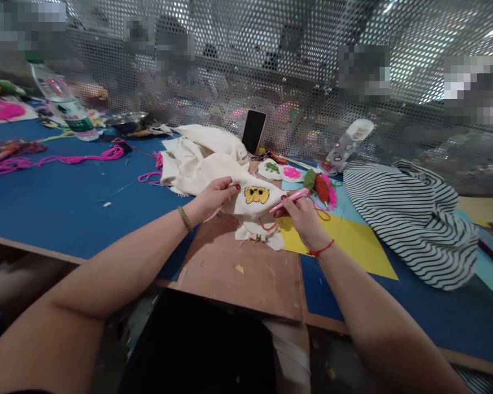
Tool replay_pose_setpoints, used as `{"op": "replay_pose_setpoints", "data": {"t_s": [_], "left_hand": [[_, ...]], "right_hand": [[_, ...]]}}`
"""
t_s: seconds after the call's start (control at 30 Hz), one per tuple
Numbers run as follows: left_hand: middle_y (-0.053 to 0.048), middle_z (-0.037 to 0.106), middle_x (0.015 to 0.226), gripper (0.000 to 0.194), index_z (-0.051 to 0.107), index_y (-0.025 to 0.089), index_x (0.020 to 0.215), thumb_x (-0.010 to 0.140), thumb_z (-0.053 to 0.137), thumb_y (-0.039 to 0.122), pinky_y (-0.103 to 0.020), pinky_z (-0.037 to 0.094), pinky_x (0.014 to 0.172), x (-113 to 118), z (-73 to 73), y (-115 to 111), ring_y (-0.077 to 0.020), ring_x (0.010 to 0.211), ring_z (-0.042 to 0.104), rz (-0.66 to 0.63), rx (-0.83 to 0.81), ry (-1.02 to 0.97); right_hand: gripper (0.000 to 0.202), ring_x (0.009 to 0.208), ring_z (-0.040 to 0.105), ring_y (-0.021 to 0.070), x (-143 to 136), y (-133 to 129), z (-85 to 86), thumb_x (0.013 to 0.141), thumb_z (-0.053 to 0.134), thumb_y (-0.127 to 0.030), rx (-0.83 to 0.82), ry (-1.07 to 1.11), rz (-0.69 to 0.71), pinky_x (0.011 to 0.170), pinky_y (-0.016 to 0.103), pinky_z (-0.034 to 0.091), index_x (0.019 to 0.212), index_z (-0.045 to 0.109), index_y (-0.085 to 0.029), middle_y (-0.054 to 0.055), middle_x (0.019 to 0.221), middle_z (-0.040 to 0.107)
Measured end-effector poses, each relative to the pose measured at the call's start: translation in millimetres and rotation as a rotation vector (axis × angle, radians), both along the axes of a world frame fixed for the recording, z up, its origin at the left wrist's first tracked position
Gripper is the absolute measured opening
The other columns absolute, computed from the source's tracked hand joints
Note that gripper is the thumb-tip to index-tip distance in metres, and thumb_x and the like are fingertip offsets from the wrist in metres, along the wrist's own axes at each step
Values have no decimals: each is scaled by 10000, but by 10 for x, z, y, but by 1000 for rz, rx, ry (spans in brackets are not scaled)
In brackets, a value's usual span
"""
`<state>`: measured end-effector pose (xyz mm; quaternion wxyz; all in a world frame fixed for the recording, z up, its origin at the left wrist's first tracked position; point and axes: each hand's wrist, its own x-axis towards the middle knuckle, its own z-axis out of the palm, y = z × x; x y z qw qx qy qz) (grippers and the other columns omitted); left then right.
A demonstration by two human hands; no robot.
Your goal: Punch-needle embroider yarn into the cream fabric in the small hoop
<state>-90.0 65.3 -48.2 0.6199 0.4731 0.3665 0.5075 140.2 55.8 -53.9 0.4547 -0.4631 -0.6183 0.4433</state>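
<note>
A white cloth [242,203] with a yellow, dark-outlined embroidered figure [257,195] spans the space between my hands. My left hand [218,198] pinches its left side, thumb on top. In my right hand [303,215] is a pink pen-like tool [288,201], held near the cloth's right edge. An orange-red thread hangs below that hand. Under the raised cloth, a white piece with an embroidery hoop [258,237] lies on the brown board [238,284]. Behind my left hand the white fabric [205,158] is bunched up.
A phone [254,131] leans upright against the perforated metal panel [230,71]. Green, red and pink yarn bundles [321,189] lie right of the cloth. Further right are a grey patterned cylinder [347,146] and striped fabric [414,224]. A water bottle [72,112] and pink yarn [78,158] are left.
</note>
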Motion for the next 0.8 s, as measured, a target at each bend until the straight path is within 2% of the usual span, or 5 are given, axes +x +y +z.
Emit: {"op": "replay_pose_setpoints", "data": {"t_s": [0.23,0.53,0.8], "left_hand": [[-64,736,877,273,690,144,905,691,789,280,-332,516,818,-15,-36,36,-201,871,676,24,29,3],[-43,722,812,317,681,138,869,645,820,314,-289,499,748,-11,-36,33,-171,792,657,45,39,-2],[-51,727,851,271,674,139,880,687,794,286,-292,501,762,-21,-43,41,-173,818,663,46,37,16]], "right_hand": [[458,608,639,172,16,17,-42,795,601,-609,32,-124,-2,588,281,526,680,701,-178,77,636,701],[516,616,639,185,15,9,-21,771,603,-672,28,-126,13,593,298,526,670,717,-179,76,626,694],[435,627,646,181,12,6,-31,803,594,-574,20,-119,4,609,287,533,672,727,-181,83,648,715]]}}
